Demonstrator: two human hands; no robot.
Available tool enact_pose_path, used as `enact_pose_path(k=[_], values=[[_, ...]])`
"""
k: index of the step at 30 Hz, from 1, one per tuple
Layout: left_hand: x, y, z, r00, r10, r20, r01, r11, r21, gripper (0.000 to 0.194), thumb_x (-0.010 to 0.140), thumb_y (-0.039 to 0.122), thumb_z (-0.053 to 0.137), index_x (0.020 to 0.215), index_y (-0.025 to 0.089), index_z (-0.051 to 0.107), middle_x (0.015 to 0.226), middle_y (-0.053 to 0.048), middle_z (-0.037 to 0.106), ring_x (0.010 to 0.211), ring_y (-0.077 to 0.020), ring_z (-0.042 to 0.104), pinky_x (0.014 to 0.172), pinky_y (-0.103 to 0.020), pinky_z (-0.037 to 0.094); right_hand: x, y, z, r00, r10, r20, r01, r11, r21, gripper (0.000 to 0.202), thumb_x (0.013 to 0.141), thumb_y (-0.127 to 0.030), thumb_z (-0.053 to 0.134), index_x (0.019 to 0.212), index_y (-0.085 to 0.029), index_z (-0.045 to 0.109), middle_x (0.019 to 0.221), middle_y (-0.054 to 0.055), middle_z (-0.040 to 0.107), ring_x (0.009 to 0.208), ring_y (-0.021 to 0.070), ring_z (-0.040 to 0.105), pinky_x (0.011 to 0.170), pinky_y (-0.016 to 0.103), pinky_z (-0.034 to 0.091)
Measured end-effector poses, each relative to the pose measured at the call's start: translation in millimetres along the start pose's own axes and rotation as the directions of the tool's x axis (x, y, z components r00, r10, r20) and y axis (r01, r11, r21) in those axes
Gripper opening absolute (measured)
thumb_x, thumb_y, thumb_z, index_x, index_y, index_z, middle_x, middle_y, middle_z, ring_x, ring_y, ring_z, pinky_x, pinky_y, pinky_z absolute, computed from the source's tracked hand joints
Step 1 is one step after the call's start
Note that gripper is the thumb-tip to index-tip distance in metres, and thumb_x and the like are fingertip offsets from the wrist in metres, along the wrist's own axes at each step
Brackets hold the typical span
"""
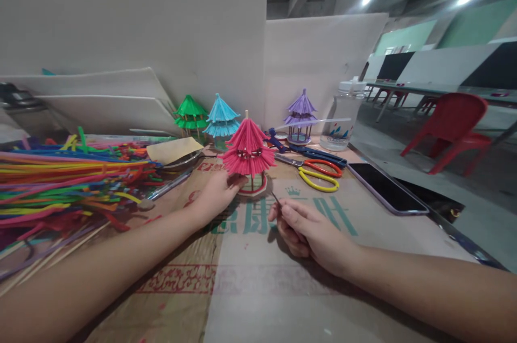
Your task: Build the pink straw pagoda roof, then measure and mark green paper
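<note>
Pagoda (248, 157), pink and two-roofed, stands at the fingers of the left hand (218, 195) in the head view; whether they grip it, I cannot tell. The right hand (301, 224) pinches one thin dark piece (277, 200). Beyond both hands stand three more: one green pagoda (190, 112), one blue pagoda (221, 112), one purple pagoda (302, 110). Colourful strips (81, 181) crowd the left hand's outer side. One phone (386, 187) lies right of the right hand, near the tabletop's (464, 240) right edge; printed cardboard (173, 310) spreads between the forearms.
</note>
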State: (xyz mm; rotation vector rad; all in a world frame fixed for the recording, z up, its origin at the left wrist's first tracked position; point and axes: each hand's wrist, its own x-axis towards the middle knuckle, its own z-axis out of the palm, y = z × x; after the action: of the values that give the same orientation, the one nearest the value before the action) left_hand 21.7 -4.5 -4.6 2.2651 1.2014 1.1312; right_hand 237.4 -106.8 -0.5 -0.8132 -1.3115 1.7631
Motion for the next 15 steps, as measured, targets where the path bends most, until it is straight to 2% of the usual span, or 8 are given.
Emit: enact_pose_path(k=[6,15], values=[[-2.8,-3.7,1.4,0.997,0.070,0.010,-0.071,0.996,0.060,0.021,0.093,0.031,0.050,0.084,0.018,0.064,0.083,-0.006,0.073,0.076,-0.0215,0.066,0.072,-0.030,0.048,-0.6,-1.3,1.7,1.000,0.004,-0.008,-0.004,1.000,-0.016,0.046,0.085,-0.062,0.063,0.093,-0.018,0.054,0.053,-0.010,0.033,0.041,0.0038,0.020,0.038,0.018,0.015],[-2.6,-8.0,4.6,0.998,0.044,0.054,-0.046,0.998,0.034,0.022,0.093,0.031,0.048,0.092,0.017,0.065,0.094,-0.009,0.074,0.086,-0.0243,0.068,0.079,-0.034,0.050,0.5,-1.2,1.7,1.000,0.012,-0.013,-0.012,0.999,-0.033,0.046,0.085,-0.062,0.063,0.092,-0.018,0.054,0.054,-0.010,0.034,0.041,0.0036,0.021,0.037,0.018,0.014]])
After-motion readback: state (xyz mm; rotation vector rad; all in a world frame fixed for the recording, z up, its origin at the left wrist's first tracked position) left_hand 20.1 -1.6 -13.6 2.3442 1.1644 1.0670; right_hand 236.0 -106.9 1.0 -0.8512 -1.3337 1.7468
